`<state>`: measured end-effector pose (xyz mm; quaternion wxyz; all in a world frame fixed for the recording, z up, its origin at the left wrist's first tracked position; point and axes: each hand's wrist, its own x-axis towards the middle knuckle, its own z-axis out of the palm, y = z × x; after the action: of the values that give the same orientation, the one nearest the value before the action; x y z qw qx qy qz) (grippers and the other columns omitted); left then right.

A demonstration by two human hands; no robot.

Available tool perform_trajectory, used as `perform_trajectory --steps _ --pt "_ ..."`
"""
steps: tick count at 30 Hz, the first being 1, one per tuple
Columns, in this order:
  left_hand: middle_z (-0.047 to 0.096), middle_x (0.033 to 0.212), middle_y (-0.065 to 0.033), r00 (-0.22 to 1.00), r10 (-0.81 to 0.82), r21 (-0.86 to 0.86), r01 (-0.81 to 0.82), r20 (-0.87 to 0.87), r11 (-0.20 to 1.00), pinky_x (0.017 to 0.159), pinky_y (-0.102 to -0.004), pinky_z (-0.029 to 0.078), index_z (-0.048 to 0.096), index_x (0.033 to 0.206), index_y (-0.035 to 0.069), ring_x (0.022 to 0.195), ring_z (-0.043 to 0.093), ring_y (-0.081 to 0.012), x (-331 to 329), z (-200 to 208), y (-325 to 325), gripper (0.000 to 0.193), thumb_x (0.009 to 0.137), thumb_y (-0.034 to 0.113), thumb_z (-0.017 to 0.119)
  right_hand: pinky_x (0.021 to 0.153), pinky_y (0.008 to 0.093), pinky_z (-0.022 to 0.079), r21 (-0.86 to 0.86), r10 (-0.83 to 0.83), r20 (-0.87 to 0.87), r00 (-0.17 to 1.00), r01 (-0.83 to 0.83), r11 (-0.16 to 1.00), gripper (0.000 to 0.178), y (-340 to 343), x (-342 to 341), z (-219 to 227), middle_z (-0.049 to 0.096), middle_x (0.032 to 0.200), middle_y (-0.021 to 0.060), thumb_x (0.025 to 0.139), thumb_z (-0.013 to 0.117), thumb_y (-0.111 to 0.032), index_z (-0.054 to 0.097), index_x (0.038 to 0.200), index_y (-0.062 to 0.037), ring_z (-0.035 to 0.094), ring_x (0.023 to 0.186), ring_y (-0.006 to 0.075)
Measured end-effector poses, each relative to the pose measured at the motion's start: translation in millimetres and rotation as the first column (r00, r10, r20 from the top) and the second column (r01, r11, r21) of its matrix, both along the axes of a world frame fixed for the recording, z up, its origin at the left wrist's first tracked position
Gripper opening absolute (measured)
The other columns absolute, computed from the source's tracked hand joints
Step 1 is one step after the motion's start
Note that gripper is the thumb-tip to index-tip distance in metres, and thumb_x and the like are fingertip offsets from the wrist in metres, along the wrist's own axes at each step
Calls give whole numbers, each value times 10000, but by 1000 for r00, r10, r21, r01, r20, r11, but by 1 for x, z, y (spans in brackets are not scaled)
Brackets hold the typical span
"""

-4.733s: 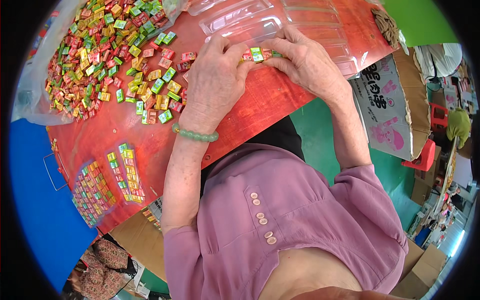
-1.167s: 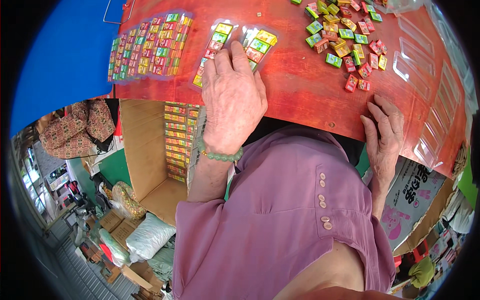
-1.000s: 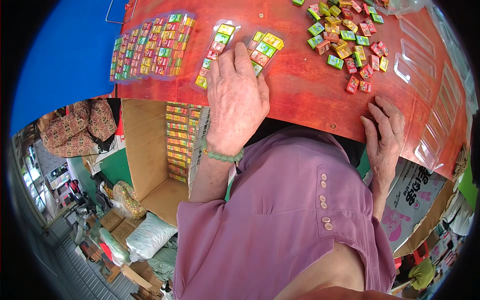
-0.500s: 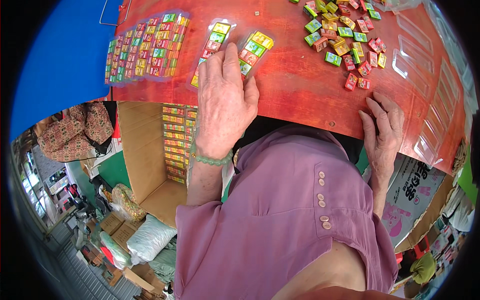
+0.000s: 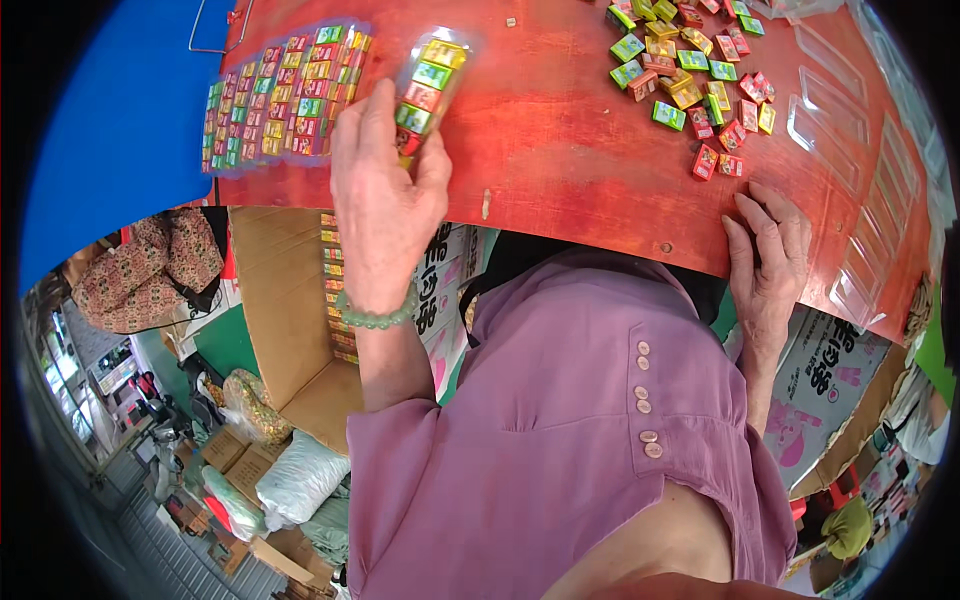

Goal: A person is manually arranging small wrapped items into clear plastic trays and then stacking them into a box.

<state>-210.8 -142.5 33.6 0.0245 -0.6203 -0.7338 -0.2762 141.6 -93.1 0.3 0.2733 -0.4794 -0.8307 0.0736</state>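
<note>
Near the bench's [image 5: 575, 170] front-left corner, the left hand [image 5: 385, 190] grasps a clear tray [image 5: 441, 37] of small boxes [image 5: 431, 76] beside packed rows [image 5: 280, 98]; the right hand [image 5: 768, 245] rests loosely curled, released, at the front edge.

The person wears a loose, mauve-purple blouse [image 5: 540, 470] of thin, softly creased cloth, its wide short sleeves [image 5: 392, 435] ending near the elbows and a stitched seam [image 5: 530, 427] with small gathers crossing the front. Along a narrow stitched placket [image 5: 635, 378] run 6 round, flat, pale pinkish buttons [image 5: 642, 393], grouped in 3 pairs, leading toward an open, pointed neckline [image 5: 665, 484] edged in the same mauve cloth. Around the left wrist sits a bracelet [image 5: 378, 320] of round, pale-green, translucent-looking beads; the left hand [image 5: 385, 200] and right hand [image 5: 770, 240] are bare, and black cloth [image 5: 515, 262] shows past the blouse's hem.
</note>
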Motion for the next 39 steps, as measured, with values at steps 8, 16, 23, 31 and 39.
perform_trajectory --steps 8,16,23,31,39 --pt "607 1198 -275 998 45 -100 -48 -34 994 967 -497 498 564 1351 -110 1114 594 -443 -10 -2 2 563 857 111 722 946 391 494 5 -15 8 1000 15 1000 267 0 -2 0 700 1190 95 822 811 -58 757 1083 -36 644 1087 281" --pt "639 1208 -257 988 32 -104 -48 -148 993 977 -459 501 518 1440 -53 1120 622 -409 -12 -1 1 673 863 174 781 953 392 494 6 -23 9 1000 22 1000 265 -1 -4 3 701 1193 94 827 812 -61 757 1085 -41 647 1091 279" --pt "619 1183 -260 990 10 -230 -42 -140 972 964 -497 486 459 1465 -75 1102 583 -430 -10 -1 9 681 886 142 745 958 395 492 -1 -25 10 1000 25 1000 267 -1 -4 1 701 1187 99 827 810 -56 756 1087 -38 648 1094 284" --pt "619 1179 -282 946 38 -166 -96 -322 982 921 -512 506 437 1482 -81 1077 592 -449 -23 -13 17 697 922 199 742 920 410 490 27 8 20 1000 -9 1000 268 3 -7 8 703 1157 103 801 808 -79 744 1060 -46 652 1080 301" --pt "592 1292 -311 950 66 -163 -121 -307 979 957 -505 515 431 1479 -95 1163 590 -473 -11 -8 19 726 954 298 742 938 405 500 -3 -8 17 1000 8 1000 270 1 -9 7 695 1184 108 821 801 -77 746 1082 -38 638 1096 304"
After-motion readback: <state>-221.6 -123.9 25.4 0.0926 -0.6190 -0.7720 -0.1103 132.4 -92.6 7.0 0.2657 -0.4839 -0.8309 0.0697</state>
